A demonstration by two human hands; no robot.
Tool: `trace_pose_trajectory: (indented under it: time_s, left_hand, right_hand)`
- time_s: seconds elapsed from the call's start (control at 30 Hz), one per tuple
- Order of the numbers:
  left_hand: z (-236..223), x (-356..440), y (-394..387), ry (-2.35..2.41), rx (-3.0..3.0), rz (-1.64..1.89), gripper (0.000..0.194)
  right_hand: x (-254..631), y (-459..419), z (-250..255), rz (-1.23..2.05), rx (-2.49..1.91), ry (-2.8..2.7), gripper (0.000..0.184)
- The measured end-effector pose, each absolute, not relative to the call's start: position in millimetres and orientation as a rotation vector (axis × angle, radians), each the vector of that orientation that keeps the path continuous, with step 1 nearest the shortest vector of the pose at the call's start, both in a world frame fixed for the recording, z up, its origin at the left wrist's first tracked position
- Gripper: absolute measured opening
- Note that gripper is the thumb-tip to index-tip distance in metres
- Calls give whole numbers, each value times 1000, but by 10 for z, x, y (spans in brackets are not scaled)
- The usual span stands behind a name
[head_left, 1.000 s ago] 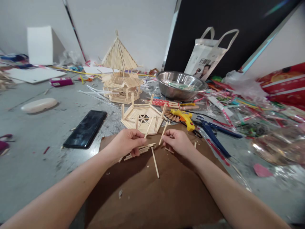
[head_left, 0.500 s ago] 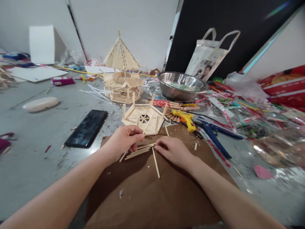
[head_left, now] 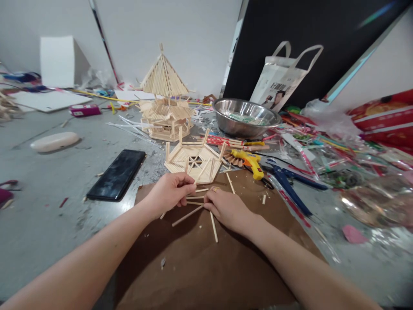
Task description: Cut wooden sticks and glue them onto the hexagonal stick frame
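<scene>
My left hand (head_left: pixel 169 191) rests on a brown paper sheet (head_left: pixel 206 258), fingers pinched on a thin wooden stick. My right hand (head_left: pixel 226 206) lies close beside it, fingers curled down onto several loose wooden sticks (head_left: pixel 193 206) scattered on the paper. Just beyond both hands stands a hexagonal stick base (head_left: pixel 193 159) with short upright posts. Farther back stands a finished stick pagoda (head_left: pixel 165 101) with a pointed roof.
A black phone (head_left: pixel 118 174) lies left of the paper. A yellow glue gun (head_left: pixel 250 161), blue pliers (head_left: pixel 290 185) and a steel bowl (head_left: pixel 245 116) are at right, amid plastic packets. A white bag (head_left: pixel 284 77) leans on a dark board. A white oval case (head_left: pixel 54 141) lies far left.
My right hand put down the stick it held upright and slid left to the pile. The neat bundle of sticks is now spread apart. My left hand stayed nearly in place.
</scene>
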State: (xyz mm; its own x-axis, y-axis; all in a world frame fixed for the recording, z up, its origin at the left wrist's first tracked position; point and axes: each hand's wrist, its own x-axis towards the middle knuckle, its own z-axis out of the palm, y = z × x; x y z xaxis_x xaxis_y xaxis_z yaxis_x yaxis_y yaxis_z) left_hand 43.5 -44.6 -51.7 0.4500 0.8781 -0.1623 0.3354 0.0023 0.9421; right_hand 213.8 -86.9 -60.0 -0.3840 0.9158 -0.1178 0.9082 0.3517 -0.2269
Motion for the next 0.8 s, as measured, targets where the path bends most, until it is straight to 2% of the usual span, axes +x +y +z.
trace_pose_trajectory:
  time_s: [0.2, 0.53, 0.67, 0.8]
  left_hand:
    - [-511, 432, -435, 1116, 1594, 634, 17]
    - [-550, 432, -432, 1142, 1666, 630, 18]
    - [-531, 432, -444, 1139, 1640, 666, 20]
    - [-508, 446, -463, 1118, 1562, 640, 22]
  right_hand:
    - [2143, -858, -616, 325, -1686, -2496, 20]
    - [2125, -814, -645, 215, -1780, -2514, 16]
    - [2245, -793, -599, 317, -1840, -2275, 18]
    - [2335, -791, -585, 613, -1640, -1924, 25]
